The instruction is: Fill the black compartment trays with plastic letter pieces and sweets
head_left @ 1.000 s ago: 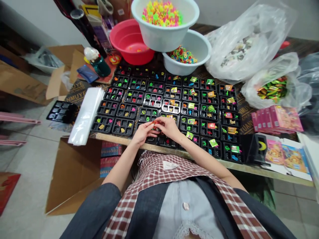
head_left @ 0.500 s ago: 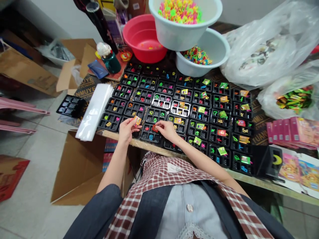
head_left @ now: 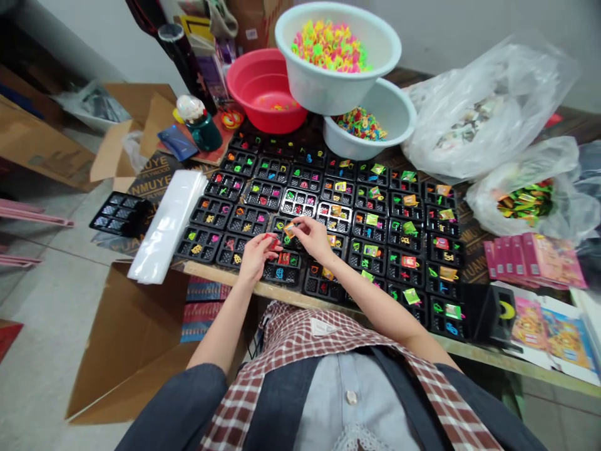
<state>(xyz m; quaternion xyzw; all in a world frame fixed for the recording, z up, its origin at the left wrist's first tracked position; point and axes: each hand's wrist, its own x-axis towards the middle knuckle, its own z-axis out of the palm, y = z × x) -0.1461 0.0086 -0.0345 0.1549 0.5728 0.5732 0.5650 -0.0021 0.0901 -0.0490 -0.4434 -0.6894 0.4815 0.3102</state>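
Note:
Black compartment trays [head_left: 300,203] with small coloured plastic pieces cover the table in rows. My right hand [head_left: 313,237] pinches a small orange packet [head_left: 289,230] over a tray near the front edge. My left hand [head_left: 256,254] is closed beside it, its fingertips pinching a small red piece [head_left: 272,238]. The two hands almost touch above the front middle trays. Trays to the right hold green, orange and red packets [head_left: 409,228].
At the back stand a red basin [head_left: 244,88] and two white basins [head_left: 310,81] with coloured pieces. Plastic bags [head_left: 483,113] lie at the right, pink boxes [head_left: 535,257] beyond. A stack of clear sleeves [head_left: 166,222] lies left. An open cardboard box [head_left: 126,338] sits on the floor.
The hands, apart half a second ago with the left holding the orange packet, have come together. The orange packet is now in the right hand's pinch, a red piece at the left fingertips.

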